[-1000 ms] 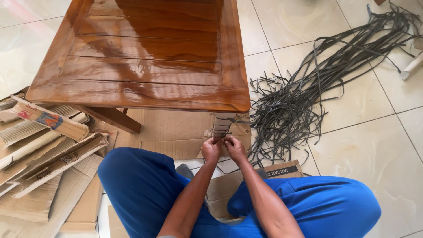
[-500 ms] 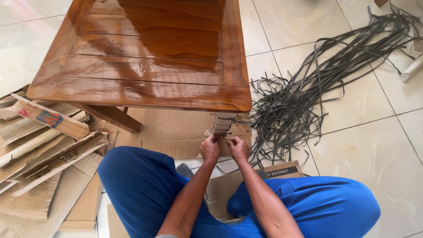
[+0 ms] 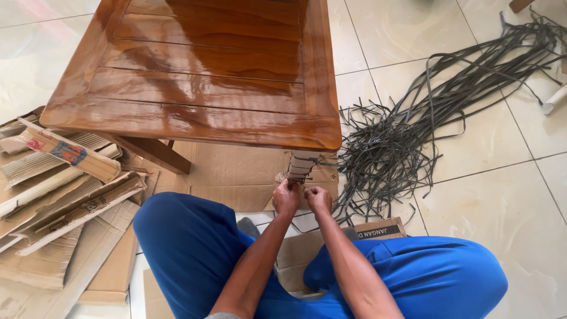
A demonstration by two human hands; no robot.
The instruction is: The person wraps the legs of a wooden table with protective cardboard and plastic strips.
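Head view: cardboard-wrapped table leg (image 3: 299, 165), dark-strapped.

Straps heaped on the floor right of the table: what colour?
Dark grey straps, seen clearly in the head view.

The tabletop (image 3: 195, 77) conceals most of the wrapped table leg (image 3: 300, 165). The strap (image 3: 304, 184) between both hands is too thin to resolve; grip probably closed. The strap pile (image 3: 413, 118) runs off-frame.
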